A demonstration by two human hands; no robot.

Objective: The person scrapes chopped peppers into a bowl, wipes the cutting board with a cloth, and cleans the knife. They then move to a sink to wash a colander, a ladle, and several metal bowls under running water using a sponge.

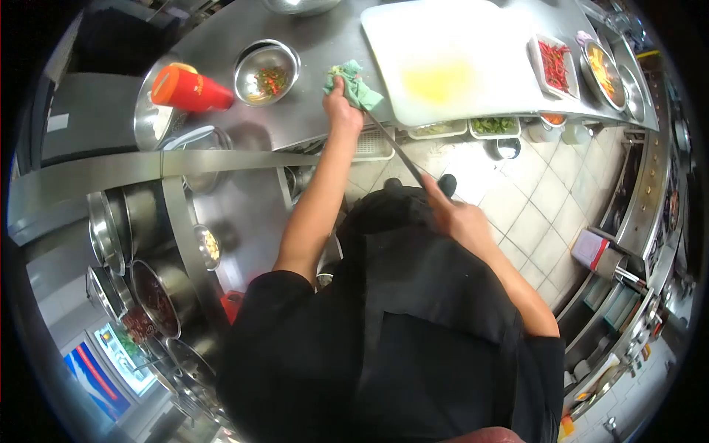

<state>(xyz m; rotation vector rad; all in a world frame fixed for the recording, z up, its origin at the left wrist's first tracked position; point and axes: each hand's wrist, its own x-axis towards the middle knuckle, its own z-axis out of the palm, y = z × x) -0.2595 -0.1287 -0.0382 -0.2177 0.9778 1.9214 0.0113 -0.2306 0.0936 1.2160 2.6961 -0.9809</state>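
One view: head cam, worn by the person, looking forward and steeply down. Very wide lens: straight edges bow, dark rounded border at the corners. Torso [384, 317] is closest, fills bottom centre. Forearms run up the frame from it; left hand [343, 111] upper centre, right hand [458, 218] lower and to its right, both at arm's reach. Counter [214, 29] spans the top, seen from above. Floor [532, 199] shows between counter and torso, farther down. Pots [159, 292] at left edge, racks [605, 303] at right, both stretched and tilted by the lens.
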